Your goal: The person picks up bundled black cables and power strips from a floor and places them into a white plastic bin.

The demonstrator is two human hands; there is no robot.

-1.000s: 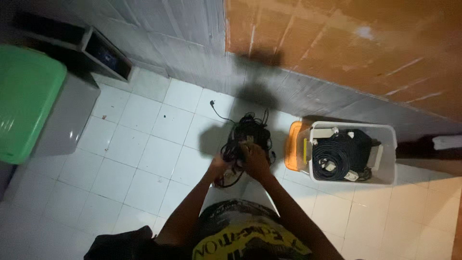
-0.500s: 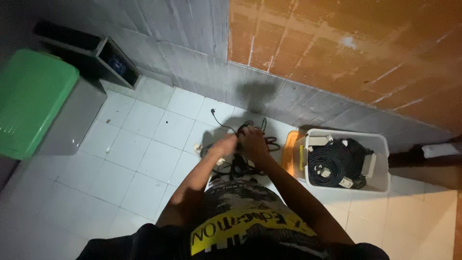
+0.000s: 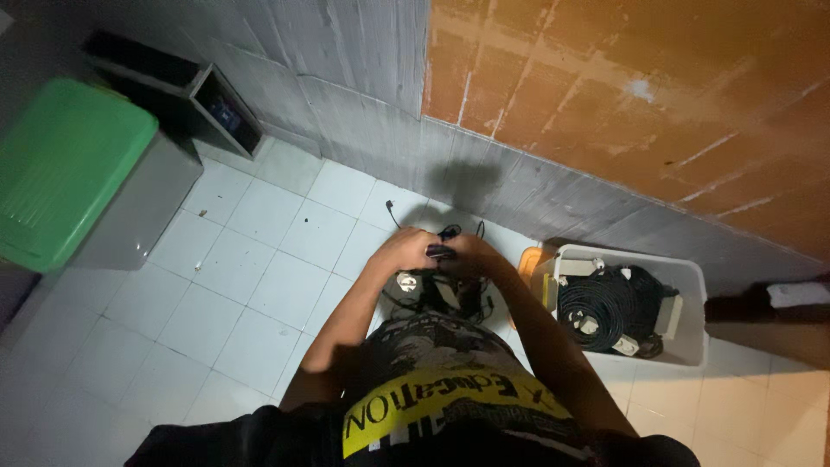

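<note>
Two hands gripping a bundle of black cable over a white tiled floor.
The left hand (image 3: 405,251) and right hand (image 3: 471,253) are closing on the black cable bundle (image 3: 443,278); right sits a white bin (image 3: 683,285) holding coiled cable (image 3: 605,303); far left, a green-lidded container (image 3: 60,164).

Tangled black cable bundle (image 3: 445,290), perhaps with white plugs, hanging above floor tiles

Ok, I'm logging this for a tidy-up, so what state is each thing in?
Left hand: closed on the black cables.
Right hand: closed on the same cables.
Black cables: tangled bundle, held up off the floor.
White bin: open, holding coiled black cable.
Green lid: shut on the grey box.
</note>
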